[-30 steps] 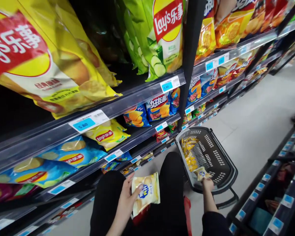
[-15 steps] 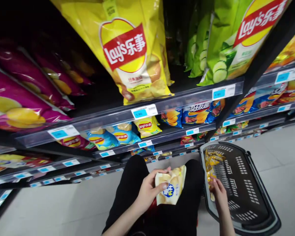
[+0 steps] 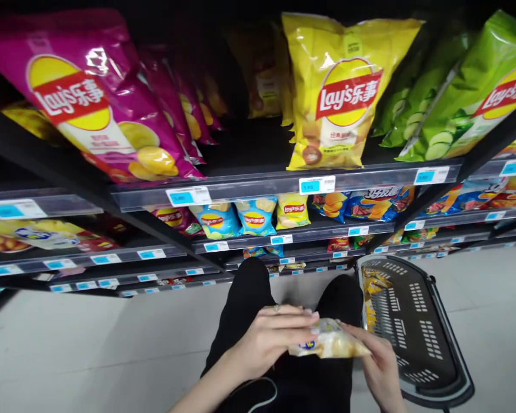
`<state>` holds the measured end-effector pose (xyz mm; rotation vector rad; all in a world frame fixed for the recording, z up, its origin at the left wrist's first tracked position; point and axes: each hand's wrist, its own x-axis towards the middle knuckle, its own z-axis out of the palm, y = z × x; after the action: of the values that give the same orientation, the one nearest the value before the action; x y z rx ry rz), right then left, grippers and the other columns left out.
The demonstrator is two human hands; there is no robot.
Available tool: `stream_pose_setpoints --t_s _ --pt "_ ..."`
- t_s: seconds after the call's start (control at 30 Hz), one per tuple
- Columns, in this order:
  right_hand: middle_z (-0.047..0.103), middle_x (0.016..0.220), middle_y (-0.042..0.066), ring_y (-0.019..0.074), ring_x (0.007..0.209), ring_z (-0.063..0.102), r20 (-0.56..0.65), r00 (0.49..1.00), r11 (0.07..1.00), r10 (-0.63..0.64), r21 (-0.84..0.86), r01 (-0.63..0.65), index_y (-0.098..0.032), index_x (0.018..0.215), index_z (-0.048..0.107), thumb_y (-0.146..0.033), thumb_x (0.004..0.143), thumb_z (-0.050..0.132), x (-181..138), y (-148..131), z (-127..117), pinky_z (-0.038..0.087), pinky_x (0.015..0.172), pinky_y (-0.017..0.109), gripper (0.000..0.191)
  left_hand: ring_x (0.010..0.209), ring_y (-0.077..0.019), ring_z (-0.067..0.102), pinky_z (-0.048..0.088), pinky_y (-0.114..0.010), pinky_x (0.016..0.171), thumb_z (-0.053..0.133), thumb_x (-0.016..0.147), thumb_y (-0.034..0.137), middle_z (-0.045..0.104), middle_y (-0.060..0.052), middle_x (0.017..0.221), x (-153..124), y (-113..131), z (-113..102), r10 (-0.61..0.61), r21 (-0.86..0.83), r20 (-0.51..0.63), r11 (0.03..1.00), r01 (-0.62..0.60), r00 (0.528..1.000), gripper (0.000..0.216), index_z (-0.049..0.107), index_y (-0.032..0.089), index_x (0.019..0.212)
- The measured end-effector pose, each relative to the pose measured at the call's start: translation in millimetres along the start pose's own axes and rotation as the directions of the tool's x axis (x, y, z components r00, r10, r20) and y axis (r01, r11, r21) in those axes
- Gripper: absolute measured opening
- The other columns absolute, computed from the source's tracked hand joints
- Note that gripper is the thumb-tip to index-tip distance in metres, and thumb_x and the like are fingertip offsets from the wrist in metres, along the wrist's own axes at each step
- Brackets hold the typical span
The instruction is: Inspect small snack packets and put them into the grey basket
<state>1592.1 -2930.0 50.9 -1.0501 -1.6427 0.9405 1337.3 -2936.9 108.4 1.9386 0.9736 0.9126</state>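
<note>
Two-handed on one cream snack packet (image 3: 337, 345), lower centre of the frame! Lying roughly lengthwise left to right, clamped at its left end by the left hand (image 3: 273, 337), at its right by the right hand (image 3: 377, 357), closer to the basket (image 3: 413, 327), lower right.

Room is left on the shelf (image 3: 251, 146) between the purple bags (image 3: 124, 92) and the yellow bag (image 3: 344, 92); the basket's (image 3: 414, 327) left rim is partly blocked by the right hand (image 3: 379, 358).

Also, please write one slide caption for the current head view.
Left hand and right hand hold a cream snack packet beside a shopping basket, before shelved Lay's bags.
</note>
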Motion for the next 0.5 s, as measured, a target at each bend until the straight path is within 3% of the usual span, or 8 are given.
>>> stream_pose_setpoints --t_s 0.1,0.2,0.27,0.37,0.43,0.5 --pt "0.076 0.084 0.004 0.0201 0.068 0.072 0.009 0.994 0.993 -0.109 -0.042 0.109 -0.034 0.105 0.073 -0.021 0.086 0.059 -6 -22 5 0.057 0.056 0.023 0.027 0.113 -0.0293 0.059 0.046 -0.049 0.097 0.062 0.083 0.019 0.073 -0.003 0.105 -26 -4 -17 0.06 0.087 -0.056 0.995 -0.055 0.997 0.028 0.073 0.036 0.101" --pt "0.076 0.089 0.005 0.0216 0.076 0.072 0.029 0.991 0.989 -0.129 -0.065 0.13 -0.034 0.111 0.07 -0.018 0.086 0.058 -9 -40 16 0.058 0.063 0.027 0.032 0.11 -0.03 0.058 0.045 -0.052 0.095 0.06 0.084 0.023 0.069 -0.003 0.116 -48 -3 -36 -0.059 0.081 -0.149 0.994 0.072 0.987 0.025 0.075 0.041 0.094" --pt "0.076 0.093 0.006 0.0236 0.083 0.072 0.016 0.992 0.991 -0.127 -0.04 0.127 -0.032 0.11 0.071 -0.022 0.089 0.054 -9 -47 27 0.058 0.07 0.031 0.028 0.118 -0.0323 0.052 0.044 -0.052 0.096 0.055 0.086 0.033 0.057 -0.003 0.134 -60 -1 -46 -0.198 -0.136 -0.18 0.975 0.175 0.964 0.023 0.075 0.038 0.098" --pt "0.076 0.089 0.007 0.0248 0.08 0.071 -0.006 0.995 0.995 -0.101 0.025 0.101 -0.03 0.101 0.074 -0.03 0.085 0.062 -5 -54 52 0.059 0.067 0.032 0.02 0.127 -0.0365 0.045 0.044 -0.05 0.097 0.059 0.08 0.05 0.038 -0.005 0.15 -73 -2 -44 -0.372 -0.557 -0.154 0.798 0.231 0.915 0.042 0.068 0.031 0.116" --pt "0.076 0.086 0.007 0.0229 0.072 0.071 0.004 1.0 0.999 -0.025 0.028 0.025 -0.029 0.096 0.076 -0.026 0.077 0.071 -2 -57 68 0.058 0.059 0.028 0.02 0.118 -0.0348 0.053 0.047 -0.045 0.094 0.068 0.074 0.048 0.049 -0.01 0.141 -80 -6 -34 -0.489 -0.669 -0.138 0.687 0.283 0.862 0.052 0.064 0.028 0.122" --pt "0.075 0.089 0.007 0.0213 0.07 0.07 0.044 0.994 0.994 0.101 0.031 -0.102 -0.027 0.099 0.075 -0.023 0.075 0.073 0 -58 79 0.057 0.056 0.026 0.024 0.104 -0.0292 0.061 0.05 -0.038 0.086 0.072 0.072 0.04 0.063 -0.01 0.122 -84 -11 -22 -0.587 -0.688 -0.162 0.644 0.336 0.793 0.047 0.067 0.025 0.117"
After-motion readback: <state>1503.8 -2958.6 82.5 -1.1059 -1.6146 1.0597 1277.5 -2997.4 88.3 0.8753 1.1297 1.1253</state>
